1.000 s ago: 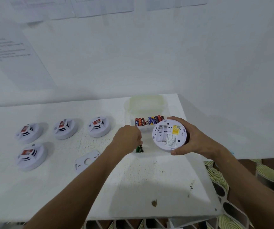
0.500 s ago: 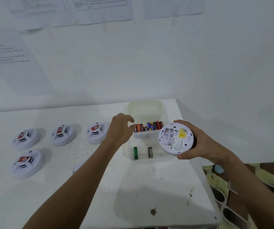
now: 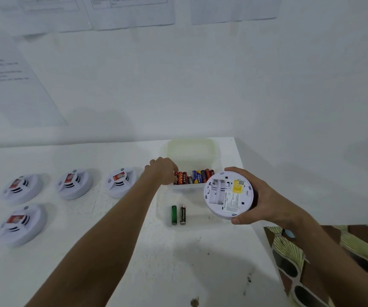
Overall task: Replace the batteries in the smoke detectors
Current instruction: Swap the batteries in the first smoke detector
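Our right hand [image 3: 265,196] grips the round white plastic smoke detector [image 3: 228,194]; left hand [image 3: 162,170] reaches among the mixed-colour cylindrical batteries [image 3: 193,176] — grip unclear — and we risk fumbling one.

The left arm is stretching forward and to the right across the desk [image 3: 90,273], bare from the forearm down. The left hand [image 3: 162,171] is turned back-up, its fingers curling downward at the row of batteries [image 3: 193,176]; whether they are pinching one cannot be told. The right arm is coming in from the lower right, wrist bent inward. The right hand [image 3: 265,199] is cupping a smoke detector [image 3: 228,193], fingers wrapping its far rim, thumb pressing its near edge.
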A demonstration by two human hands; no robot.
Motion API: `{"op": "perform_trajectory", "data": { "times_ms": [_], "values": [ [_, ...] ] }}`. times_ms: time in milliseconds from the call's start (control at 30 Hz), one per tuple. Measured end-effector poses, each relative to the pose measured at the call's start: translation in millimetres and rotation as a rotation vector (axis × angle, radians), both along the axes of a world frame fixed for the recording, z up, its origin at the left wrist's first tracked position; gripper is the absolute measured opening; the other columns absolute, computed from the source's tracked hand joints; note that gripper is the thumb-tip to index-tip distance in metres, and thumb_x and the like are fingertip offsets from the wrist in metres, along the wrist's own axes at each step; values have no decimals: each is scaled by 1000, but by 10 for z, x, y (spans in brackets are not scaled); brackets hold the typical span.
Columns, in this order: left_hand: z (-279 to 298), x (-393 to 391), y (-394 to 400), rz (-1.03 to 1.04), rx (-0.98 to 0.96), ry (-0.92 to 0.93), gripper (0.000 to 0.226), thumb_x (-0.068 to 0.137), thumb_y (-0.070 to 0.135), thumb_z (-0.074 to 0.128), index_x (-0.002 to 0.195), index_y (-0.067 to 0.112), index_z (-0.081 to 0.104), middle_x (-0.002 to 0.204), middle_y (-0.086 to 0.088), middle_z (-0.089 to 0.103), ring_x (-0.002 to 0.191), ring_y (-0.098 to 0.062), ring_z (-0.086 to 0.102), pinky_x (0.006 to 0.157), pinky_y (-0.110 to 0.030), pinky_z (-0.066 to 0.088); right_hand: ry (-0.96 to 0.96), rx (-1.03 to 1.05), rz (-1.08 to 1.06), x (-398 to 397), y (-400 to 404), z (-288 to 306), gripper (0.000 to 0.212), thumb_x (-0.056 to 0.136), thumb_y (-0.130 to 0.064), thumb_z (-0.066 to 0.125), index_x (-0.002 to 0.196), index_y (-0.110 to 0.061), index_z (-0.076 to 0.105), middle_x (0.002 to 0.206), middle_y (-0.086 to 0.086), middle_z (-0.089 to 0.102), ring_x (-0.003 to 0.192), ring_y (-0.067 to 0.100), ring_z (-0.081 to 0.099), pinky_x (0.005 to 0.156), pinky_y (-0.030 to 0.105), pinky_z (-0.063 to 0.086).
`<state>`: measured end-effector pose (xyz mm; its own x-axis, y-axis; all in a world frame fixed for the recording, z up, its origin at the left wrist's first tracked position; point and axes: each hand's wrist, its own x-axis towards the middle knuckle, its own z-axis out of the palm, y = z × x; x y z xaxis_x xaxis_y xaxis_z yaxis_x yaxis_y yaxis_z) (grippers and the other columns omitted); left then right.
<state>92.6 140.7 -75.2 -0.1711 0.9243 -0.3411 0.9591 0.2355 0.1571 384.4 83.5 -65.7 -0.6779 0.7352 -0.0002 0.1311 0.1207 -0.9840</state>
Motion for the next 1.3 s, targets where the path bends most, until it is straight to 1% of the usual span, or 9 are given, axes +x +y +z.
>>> {"op": "perform_trajectory", "data": {
  "times_ms": [167, 333, 500, 700, 867, 933, 1033, 1200, 1300],
  "values": [
    [-51, 14, 43, -17, -1, 11, 38, 79, 33, 70, 116, 25, 67, 122, -7, 63, 112, -31, 55, 98, -45, 47, -5, -1, 28, 29, 67, 10, 92, 57, 3, 87, 135, -28, 48, 128, -15, 60, 123, 9, 55, 86, 24, 55],
    [-28, 22, -3, -13, 30, -61, 39, 80, 28, 73, 117, 18, 67, 118, -5, 65, 108, -27, 59, 94, -39, 50, -6, -5, 59, 36, 79, 3, 91, 58, 7, 85, 135, -25, 48, 126, -17, 61, 122, 7, 56, 85, 22, 55],
    [29, 37, -35, 34, 158, -107, 28, 74, 14, 79, 96, 12, 61, 100, -5, 56, 90, -26, 59, 74, -33, 47, 9, 0, 52, 33, 81, -8, 92, 58, 8, 85, 136, -23, 48, 128, -16, 60, 122, 7, 56, 85, 24, 55],
    [96, -16, -117, 27, 248, -125, 30, 73, 27, 84, 87, 13, 62, 105, -6, 51, 86, -23, 55, 75, -32, 46, 8, 3, 22, -9, 82, 7, 93, 58, 4, 87, 136, -29, 49, 128, -11, 60, 122, 11, 57, 87, 29, 56],
    [290, -27, -145, -7, 452, -73, 19, 85, 21, 73, 79, 14, 57, 100, -8, 58, 79, -22, 58, 69, -30, 44, 7, 10, -14, -111, 75, 28, 96, 57, 1, 89, 137, -31, 48, 131, -12, 59, 123, 11, 56, 89, 33, 57],
    [293, -78, -151, -46, 416, -60, 13, 87, 22, 71, 87, 15, 60, 105, -6, 58, 86, -22, 58, 74, -31, 46, 14, 5, -21, -154, 70, 29, 97, 57, 2, 89, 139, -29, 47, 132, -10, 59, 124, 11, 56, 90, 33, 57],
    [191, -148, -111, -79, 276, -92, 25, 82, 29, 73, 104, 18, 69, 119, -7, 54, 104, -28, 58, 92, -40, 50, 17, 5, -20, -204, 58, 25, 97, 57, 2, 88, 139, -27, 47, 133, -8, 59, 124, 12, 56, 89, 31, 56],
    [-4, -93, -14, -84, 81, -58, 44, 79, 32, 70, 122, 22, 65, 124, -4, 62, 113, -25, 58, 97, -39, 48, 15, -1, -18, -235, 58, 6, 97, 57, 0, 89, 139, -28, 47, 133, -8, 58, 125, 13, 55, 90, 31, 56],
    [-55, -22, 22, -66, 50, -24, 13, 82, 26, 68, 93, 21, 64, 98, -2, 65, 92, -21, 60, 82, -30, 50, 29, -16, -14, -223, 51, 0, 97, 57, 2, 89, 140, -26, 47, 133, -7, 58, 125, 14, 55, 92, 35, 56]
  ]
}}
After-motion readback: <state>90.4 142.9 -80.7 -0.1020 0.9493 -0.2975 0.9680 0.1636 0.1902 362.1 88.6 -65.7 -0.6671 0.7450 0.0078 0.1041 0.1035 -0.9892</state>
